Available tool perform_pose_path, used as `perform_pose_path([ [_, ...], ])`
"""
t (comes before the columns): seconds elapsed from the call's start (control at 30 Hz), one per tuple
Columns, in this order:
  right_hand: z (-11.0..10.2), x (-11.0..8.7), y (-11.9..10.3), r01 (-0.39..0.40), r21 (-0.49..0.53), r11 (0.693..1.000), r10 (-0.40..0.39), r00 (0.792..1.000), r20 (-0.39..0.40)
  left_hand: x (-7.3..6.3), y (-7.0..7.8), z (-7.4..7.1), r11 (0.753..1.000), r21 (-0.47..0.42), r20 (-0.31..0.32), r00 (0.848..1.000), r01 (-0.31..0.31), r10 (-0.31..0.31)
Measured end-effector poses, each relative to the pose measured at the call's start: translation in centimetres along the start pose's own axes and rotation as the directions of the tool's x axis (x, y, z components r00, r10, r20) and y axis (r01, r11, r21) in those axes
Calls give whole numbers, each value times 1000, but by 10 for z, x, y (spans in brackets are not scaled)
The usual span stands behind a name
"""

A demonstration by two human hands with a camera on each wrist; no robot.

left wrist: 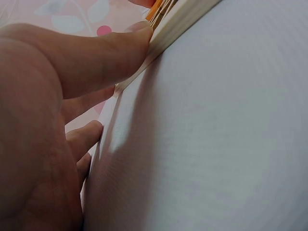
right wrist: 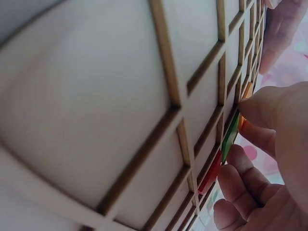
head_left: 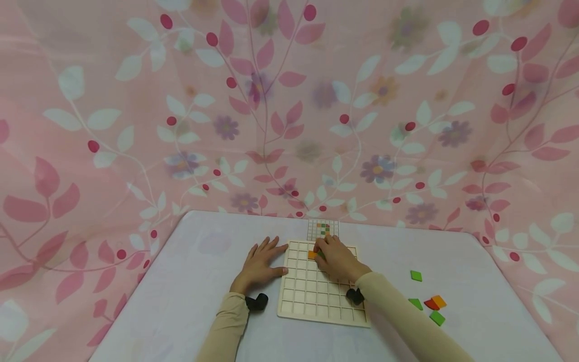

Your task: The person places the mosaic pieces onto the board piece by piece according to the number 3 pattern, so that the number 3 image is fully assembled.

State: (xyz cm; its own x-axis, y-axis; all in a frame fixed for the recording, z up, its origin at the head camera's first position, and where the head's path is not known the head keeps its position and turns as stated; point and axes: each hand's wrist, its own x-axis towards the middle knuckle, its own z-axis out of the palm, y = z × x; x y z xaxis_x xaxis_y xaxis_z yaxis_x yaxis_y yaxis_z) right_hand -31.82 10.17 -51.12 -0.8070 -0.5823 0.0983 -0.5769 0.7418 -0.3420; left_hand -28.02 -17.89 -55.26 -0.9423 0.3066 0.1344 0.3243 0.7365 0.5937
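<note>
A pale wooden grid board point(head_left: 298, 296) lies on the white table. My left hand point(head_left: 260, 264) rests at its left side with fingers spread, and in the left wrist view the thumb point(left wrist: 110, 55) touches the board's edge. Over the board's upper part, my right hand point(head_left: 336, 259) has curled fingers and pinches a green tile point(right wrist: 231, 137) at a grid cell. A red tile point(right wrist: 210, 173) sits in the grid beside the green one. Just left of the right fingertips is an orange tile point(head_left: 312, 255), partly covered in the right wrist view.
Behind the board a small card point(head_left: 311, 230) shows a grid with coloured shapes. To the right lie loose pieces: a green tile point(head_left: 416, 275), a green triangle point(head_left: 415, 303), a red piece point(head_left: 431, 304), an orange tile point(head_left: 439, 301) and another green tile point(head_left: 437, 318). A flowered pink curtain point(head_left: 289, 125) hangs behind.
</note>
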Motion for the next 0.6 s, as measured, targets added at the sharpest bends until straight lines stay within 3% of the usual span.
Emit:
perform_pose_path([
  [0.37,-2,-1,2,26,92,995,-27,1000,10,-1,8,-6,999,10,34,998,44,-45],
  [0.6,-2,2,6,25,114,993,-29,999,35,-2,8,-6,999,26,34,999,28,-29],
])
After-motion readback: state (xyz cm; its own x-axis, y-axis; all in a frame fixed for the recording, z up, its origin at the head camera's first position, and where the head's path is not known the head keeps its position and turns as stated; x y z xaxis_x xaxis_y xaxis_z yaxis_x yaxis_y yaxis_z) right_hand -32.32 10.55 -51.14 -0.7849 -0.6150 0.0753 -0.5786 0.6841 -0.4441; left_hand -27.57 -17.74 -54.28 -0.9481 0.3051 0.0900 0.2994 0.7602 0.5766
